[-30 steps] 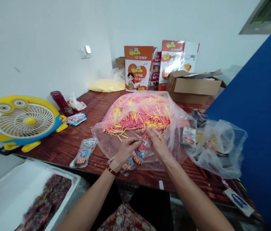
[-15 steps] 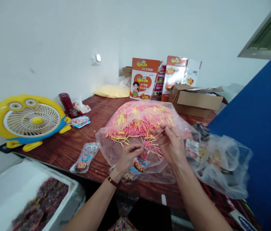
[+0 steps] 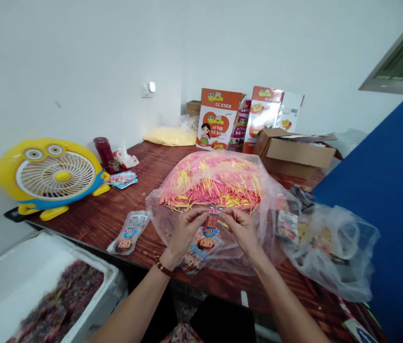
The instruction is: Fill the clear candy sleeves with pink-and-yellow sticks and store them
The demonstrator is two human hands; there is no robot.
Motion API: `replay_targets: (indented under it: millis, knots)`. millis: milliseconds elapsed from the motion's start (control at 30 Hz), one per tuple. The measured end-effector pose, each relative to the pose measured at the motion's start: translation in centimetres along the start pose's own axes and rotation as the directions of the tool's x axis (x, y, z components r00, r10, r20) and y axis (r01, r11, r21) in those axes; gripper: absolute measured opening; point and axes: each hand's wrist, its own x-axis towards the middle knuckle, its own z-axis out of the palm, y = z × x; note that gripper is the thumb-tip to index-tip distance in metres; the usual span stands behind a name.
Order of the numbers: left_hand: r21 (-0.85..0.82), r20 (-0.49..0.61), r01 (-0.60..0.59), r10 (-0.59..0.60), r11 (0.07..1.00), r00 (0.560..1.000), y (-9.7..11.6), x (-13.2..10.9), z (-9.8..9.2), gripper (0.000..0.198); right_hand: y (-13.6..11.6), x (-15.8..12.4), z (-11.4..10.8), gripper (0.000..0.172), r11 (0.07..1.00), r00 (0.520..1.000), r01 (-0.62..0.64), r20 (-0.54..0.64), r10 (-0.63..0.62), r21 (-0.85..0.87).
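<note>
My left hand has its fingers pinched on the left edge of a small clear printed pouch with a barcode and pink sticks showing inside. At the pouch's opposite edge, my right hand is closed, thumb and forefinger together on the plastic. Directly below lie more printed pouches with cartoon faces, partly covered by my left hand. Behind both hands a large clear bag lies open, heaped with thin pink and yellow sticks. Another stack of flat pouches rests left of my left hand.
A yellow fan stands at the left, above a white foam box of dark reddish scraps. Printed cartons and an opened cardboard box line the back. At the right are a clear plastic bag and a blue panel.
My right hand has come down and left from above the sticks to the pouch's right edge. My left hand keeps hold of the pouch, which now faces up flatter.
</note>
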Motion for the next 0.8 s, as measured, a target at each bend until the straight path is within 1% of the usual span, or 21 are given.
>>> replay_targets:
  millis: [100, 233, 333, 433, 500, 567, 667, 800]
  knots:
    - [0.035, -0.05, -0.041, 0.043, 0.999, 0.998, 0.1, -0.3, -0.3, 0.018, -0.5, 0.2, -0.2, 0.021, 0.997, 0.997, 0.029, 0.074, -0.023, -0.073]
    - [0.08, -0.082, -0.073, 0.079, 0.994, 0.993, 0.2, -0.5, -0.1, 0.014, -0.8, 0.7, -0.4, 0.022, 1.0, 0.998, -0.005, 0.061, 0.006, -0.023]
    - [0.01, -0.092, -0.015, 0.016, 1.0, 0.996, 0.4, -0.6, -0.1, 0.017, -1.2, 1.2, -0.3, 0.022, 0.998, 0.995, -0.063, 0.077, 0.062, 0.005]
    - [-0.09, 0.0, 0.119, -0.119, 0.989, 0.993, 0.8, -0.6, -0.5, 0.026, -1.3, 1.5, -0.1, 0.024, 0.983, 0.989, -0.148, 0.005, 0.149, 0.104]
    - [-0.086, 0.074, 0.216, -0.21, 0.973, 0.975, 1.1, -0.6, -0.9, 0.034, -1.2, 1.5, 0.1, 0.024, 0.967, 0.979, -0.194, -0.023, 0.2, 0.163]
    - [-0.036, 0.124, 0.268, -0.262, 0.963, 0.957, 1.1, -0.7, -1.2, 0.033, -0.9, 1.4, 0.4, 0.023, 0.955, 0.972, -0.223, -0.029, 0.233, 0.193]
    - [0.01, 0.137, 0.263, -0.262, 0.965, 0.955, 1.0, -0.9, -1.5, 0.025, -0.6, 1.1, 0.8, 0.025, 0.947, 0.97, -0.231, -0.019, 0.241, 0.221]
    - [0.026, 0.097, 0.24, -0.242, 0.97, 0.966, 0.6, -1.0, -1.5, 0.024, 0.3, 1.1, 0.8, 0.031, 0.927, 0.964, -0.265, 0.094, 0.249, 0.265]
